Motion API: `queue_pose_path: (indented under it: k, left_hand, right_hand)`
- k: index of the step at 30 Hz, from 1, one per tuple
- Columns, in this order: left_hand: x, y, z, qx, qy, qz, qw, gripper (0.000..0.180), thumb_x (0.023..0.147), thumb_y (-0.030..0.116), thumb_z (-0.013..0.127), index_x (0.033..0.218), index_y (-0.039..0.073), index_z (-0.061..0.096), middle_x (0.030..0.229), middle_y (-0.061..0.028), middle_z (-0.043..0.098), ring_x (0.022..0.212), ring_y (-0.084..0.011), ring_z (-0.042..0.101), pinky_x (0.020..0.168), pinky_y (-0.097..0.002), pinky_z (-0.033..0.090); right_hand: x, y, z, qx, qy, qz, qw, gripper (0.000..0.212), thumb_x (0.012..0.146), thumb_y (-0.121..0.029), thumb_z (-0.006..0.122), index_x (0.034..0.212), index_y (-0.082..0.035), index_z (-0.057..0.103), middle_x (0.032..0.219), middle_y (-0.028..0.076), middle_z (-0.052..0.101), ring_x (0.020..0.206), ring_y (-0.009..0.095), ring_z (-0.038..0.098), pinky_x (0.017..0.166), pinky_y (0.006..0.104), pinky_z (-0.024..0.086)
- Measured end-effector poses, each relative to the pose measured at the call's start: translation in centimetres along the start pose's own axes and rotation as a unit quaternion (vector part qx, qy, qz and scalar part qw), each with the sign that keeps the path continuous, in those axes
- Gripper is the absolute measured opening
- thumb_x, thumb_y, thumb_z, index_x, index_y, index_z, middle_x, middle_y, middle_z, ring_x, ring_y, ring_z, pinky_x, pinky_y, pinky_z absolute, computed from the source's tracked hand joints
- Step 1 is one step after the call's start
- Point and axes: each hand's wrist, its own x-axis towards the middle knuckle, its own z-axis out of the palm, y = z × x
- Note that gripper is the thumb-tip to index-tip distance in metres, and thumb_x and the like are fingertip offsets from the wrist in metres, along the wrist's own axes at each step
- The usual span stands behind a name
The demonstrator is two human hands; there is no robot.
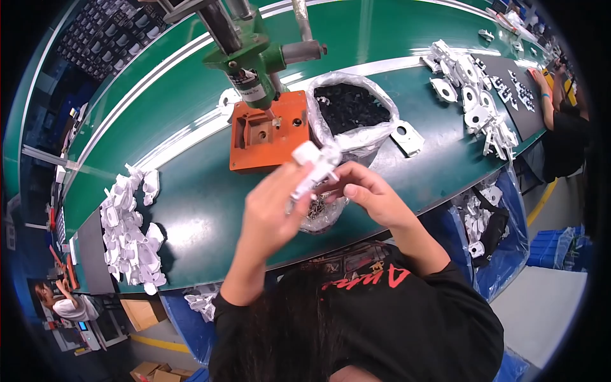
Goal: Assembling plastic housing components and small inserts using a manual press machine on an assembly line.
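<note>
My left hand (273, 204) grips a white plastic part (313, 162), held tilted just in front of the orange fixture block. My right hand (369, 194) is beside the part's right edge, fingers curled in towards it with the thumb bent over. Its fingertips are partly hidden, so what they pinch cannot be made out. Below both hands sits a clear bag of small metal screws (321, 213), partly covered by them. The orange block (267, 143) has a recessed pocket and holes on top. A green press (245, 54) stands over it, its tip close to the block.
A plastic-lined container of small black pieces (353, 108) stands right of the block, with a white part (407, 139) beside it. White parts are heaped at left (130, 232) and right (471, 89). Blue lined bins (509, 248) flank me below the table. Other people work at both ends.
</note>
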Motion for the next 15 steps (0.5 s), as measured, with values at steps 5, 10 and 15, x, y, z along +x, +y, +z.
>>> queue_pose_path:
  k: [5, 10, 15]
  left_hand:
    - [1.9, -5.5, -3.6, 0.206, -0.032, 0.12, 0.971, 0.037, 0.073, 0.006, 0.067, 0.109, 0.006, 0.063, 0.113, -0.0161, 0.06, 0.11, -0.0323, 0.056, 0.097, -0.0474, 0.042]
    - [2.7, -11.1, -3.4, 0.192, -0.056, 0.144, 0.969, 0.03, 0.071, 0.002, 0.065, 0.101, 0.008, 0.064, 0.116, -0.0121, 0.06, 0.116, -0.0325, 0.053, 0.099, -0.0467, 0.04]
    - [3.0, -14.0, -3.5, 0.276, -0.03, 0.097, 0.956, 0.023, 0.068, -0.002, 0.062, 0.09, 0.007, 0.062, 0.116, -0.0105, 0.061, 0.116, -0.0291, 0.053, 0.1, -0.0458, 0.039]
  right_hand:
    - [0.3, -1.6, -2.6, -0.087, 0.102, -0.038, 0.99, 0.015, 0.092, -0.008, 0.046, 0.101, 0.001, 0.054, 0.101, 0.015, 0.063, 0.088, 0.019, 0.062, 0.08, 0.0306, 0.048]
    - [-0.3, -1.5, -5.5, -0.083, 0.198, -0.057, 0.975, 0.013, 0.092, -0.01, 0.049, 0.093, 0.0, 0.057, 0.091, 0.01, 0.065, 0.081, 0.014, 0.062, 0.076, 0.0265, 0.047]
    - [-0.3, -1.3, -6.5, -0.113, 0.232, -0.058, 0.964, 0.013, 0.092, -0.01, 0.049, 0.091, 0.0, 0.057, 0.088, 0.009, 0.065, 0.078, 0.014, 0.06, 0.074, 0.0266, 0.047]
